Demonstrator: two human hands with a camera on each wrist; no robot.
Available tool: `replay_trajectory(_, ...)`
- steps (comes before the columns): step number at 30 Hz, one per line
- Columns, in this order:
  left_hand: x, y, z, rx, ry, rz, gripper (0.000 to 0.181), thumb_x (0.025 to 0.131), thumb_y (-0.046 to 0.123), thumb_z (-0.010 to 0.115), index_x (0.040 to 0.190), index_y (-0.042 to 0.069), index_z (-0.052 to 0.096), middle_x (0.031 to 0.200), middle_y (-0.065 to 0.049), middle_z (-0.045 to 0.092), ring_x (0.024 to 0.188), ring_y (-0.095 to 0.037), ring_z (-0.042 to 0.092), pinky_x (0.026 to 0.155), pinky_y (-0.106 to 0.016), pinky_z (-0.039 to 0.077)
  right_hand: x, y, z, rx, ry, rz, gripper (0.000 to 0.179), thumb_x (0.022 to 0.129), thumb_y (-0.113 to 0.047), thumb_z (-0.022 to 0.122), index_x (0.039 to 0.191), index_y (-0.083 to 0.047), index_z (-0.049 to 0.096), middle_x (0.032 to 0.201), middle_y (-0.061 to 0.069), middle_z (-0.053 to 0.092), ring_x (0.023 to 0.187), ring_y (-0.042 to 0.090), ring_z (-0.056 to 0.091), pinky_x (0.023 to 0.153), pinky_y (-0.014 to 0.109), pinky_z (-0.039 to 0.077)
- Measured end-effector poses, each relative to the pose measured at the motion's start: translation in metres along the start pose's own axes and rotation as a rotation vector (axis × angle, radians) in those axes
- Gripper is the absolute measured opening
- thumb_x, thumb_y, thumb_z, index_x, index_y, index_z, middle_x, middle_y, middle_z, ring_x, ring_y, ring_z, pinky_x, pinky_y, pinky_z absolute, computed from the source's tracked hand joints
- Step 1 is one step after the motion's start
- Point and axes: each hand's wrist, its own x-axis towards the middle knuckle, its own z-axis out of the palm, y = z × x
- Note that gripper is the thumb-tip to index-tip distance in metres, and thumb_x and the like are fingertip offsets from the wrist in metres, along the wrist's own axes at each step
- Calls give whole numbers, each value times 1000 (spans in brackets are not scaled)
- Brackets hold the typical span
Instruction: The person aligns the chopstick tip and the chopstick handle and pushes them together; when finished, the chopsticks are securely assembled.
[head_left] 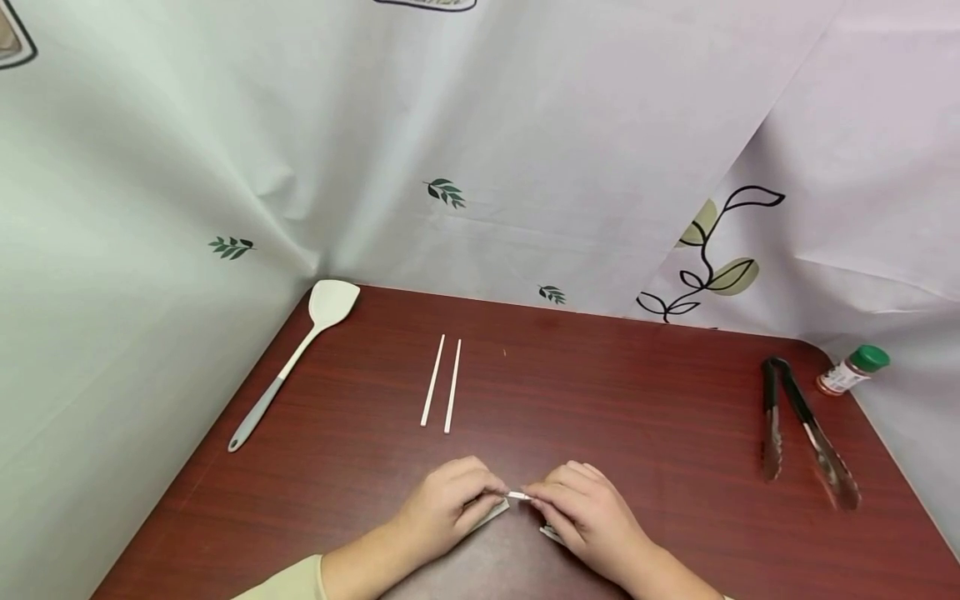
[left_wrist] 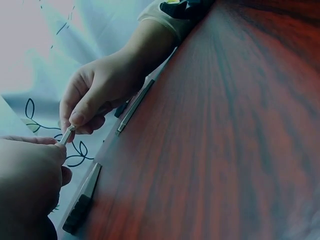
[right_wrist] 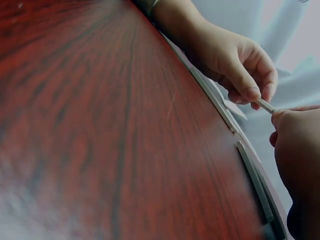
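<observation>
Slim white stick (head_left: 517,496), material unclear: we hold it
Left hand (head_left: 450,505): pinching it
Right hand (head_left: 588,517): pinching it
Grip: best kept even

A thin, straight white stick (head_left: 517,496) spans the gap between the left hand (head_left: 453,507) and right hand (head_left: 592,518), raised off the surface (head_left: 600,392) and pinched by both, its ends hidden. Near it lie two narrow greyish strips (right_wrist: 254,180), set apart, their kind unclear.

Table (head_left: 637,392): spatula (head_left: 291,363) left | chopsticks (head_left: 453,386) near centre | tongs (head_left: 799,400) right, jar (head_left: 852,371) farther right | front: apparently stick (head_left: 517,495) between hands (head_left: 447,502)
</observation>
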Motion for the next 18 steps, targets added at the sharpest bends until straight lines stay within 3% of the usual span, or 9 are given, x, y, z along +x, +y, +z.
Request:
replay_trajectory(4, 0, 0, 0, -25, 7, 3, 8, 105, 17, 70, 99, 14, 75, 93, 8, 70, 81, -2, 63, 79, -11, 50, -1, 0, 0, 12, -13, 13, 19, 109, -19, 63, 114, -12, 79, 98, -9, 72, 84, 5, 63, 78, 24, 48)
replay_trajectory(7, 1, 1, 0, -9, 4, 6, 4, 97, 13, 78, 97, 15, 75, 93, 8, 71, 82, -2, 65, 80, -15, 52, -2, -1, 0, 11, -28, 30, 19, 109, -20, 63, 114, -12, 80, 100, -9, 72, 86, 4, 63, 80, 25, 48)
replay_trajectory(11, 1, 1, -1, 29, -5, 9, 16, 87, 11, 87, 96, 19, 76, 93, 10, 73, 84, -1, 68, 79, -19, 52, -4, 0, 0, 5, -45, 41, 19, 109, -20, 63, 114, -12, 80, 101, -9, 73, 88, 4, 64, 82, 25, 48)
replay_trajectory(18, 1, 0, -1, 47, -8, 22, 19, 84, 10, 89, 96, 19, 77, 94, 10, 74, 84, -1, 69, 80, -20, 53, -5, 2, 0, 32, -46, 4, 19, 108, -20, 65, 113, -9, 80, 100, -8, 72, 87, 5, 66, 81, 26, 52)
